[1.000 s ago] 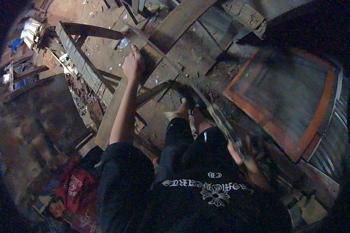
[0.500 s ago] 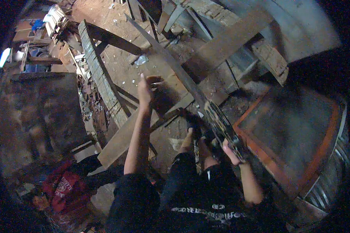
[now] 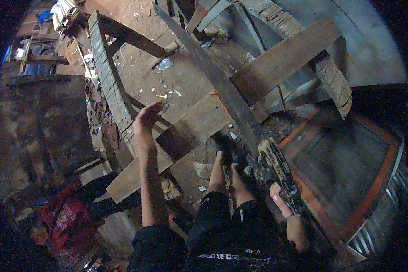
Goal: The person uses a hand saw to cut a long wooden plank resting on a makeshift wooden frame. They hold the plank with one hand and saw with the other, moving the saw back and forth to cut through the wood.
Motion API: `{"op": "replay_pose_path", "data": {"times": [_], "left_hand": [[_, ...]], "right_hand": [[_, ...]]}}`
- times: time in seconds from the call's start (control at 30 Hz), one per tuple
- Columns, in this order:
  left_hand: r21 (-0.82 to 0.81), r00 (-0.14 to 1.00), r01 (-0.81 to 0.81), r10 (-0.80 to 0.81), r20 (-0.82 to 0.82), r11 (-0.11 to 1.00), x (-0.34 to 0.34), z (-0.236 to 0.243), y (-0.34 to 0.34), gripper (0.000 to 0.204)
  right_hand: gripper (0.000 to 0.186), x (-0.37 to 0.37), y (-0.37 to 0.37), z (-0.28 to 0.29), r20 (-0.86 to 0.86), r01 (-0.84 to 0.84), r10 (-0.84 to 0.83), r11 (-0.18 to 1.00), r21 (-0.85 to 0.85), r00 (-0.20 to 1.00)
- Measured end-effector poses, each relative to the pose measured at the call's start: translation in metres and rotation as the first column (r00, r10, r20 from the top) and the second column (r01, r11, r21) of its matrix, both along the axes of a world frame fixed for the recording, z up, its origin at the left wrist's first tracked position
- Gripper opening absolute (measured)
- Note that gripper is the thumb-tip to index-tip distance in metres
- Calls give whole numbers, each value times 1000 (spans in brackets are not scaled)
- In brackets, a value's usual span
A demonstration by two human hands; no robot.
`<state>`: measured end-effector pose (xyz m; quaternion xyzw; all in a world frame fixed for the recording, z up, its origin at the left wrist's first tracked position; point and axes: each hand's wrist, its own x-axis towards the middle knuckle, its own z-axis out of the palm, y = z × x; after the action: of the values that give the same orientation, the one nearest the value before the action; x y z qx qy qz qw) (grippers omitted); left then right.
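Note:
A long handsaw blade (image 3: 199, 65) lies diagonally across a wooden plank (image 3: 190, 127), with pale orange wood showing where they cross. My right hand (image 3: 279, 199) is closed around the saw's worn handle (image 3: 273, 161) at the lower right. My left hand (image 3: 147, 119) is open and empty, its fingers slightly bent, over the left part of the plank. The plank runs over two weathered wooden beams on legs, one (image 3: 111, 79) at the left and one (image 3: 331, 81) at the right. My legs and shoes are below the plank.
A person in a red top (image 3: 68, 217) is at the lower left beside a dark board (image 3: 41, 127). An orange-framed panel (image 3: 340, 158) and corrugated metal (image 3: 376, 213) lie at the right. Stacked light boards (image 3: 63, 16) and scrap wood (image 3: 102, 127) are along the left, a plastic bag (image 3: 164, 63) on the dirt floor.
My view has shifted. My left hand has moved lower in the picture and its fingers have turned rightward. The saw handle and right hand sit farther down and right than half a second ago.

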<state>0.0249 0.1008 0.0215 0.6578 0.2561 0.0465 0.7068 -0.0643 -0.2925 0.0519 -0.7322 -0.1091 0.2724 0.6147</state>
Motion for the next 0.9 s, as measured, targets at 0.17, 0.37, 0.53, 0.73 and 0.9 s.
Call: {"op": "replay_pose_path", "data": {"times": [0.17,0.37,0.53,0.73,0.9], "left_hand": [[755,966,257,-164,-199,603,24,25,-81,28],[855,907,375,49,-418,359,51,20,-109,40],[932,943,308,70,-325,190,43,-21,-98,40],[935,937,347,-72,-343,67,40,3,-111,39],[873,911,391,14,-413,290,46,7,-117,38]], "right_hand": [[6,-9,10,4,-65,159,-154,983,87,986],[11,4,32,31,310,153,-134,988,-35,941],[8,-9,1,56,274,-173,215,970,-169,937],[10,-96,-72,77,226,-43,91,977,-211,970],[12,-13,-3,45,302,59,-13,988,-143,953]]}}
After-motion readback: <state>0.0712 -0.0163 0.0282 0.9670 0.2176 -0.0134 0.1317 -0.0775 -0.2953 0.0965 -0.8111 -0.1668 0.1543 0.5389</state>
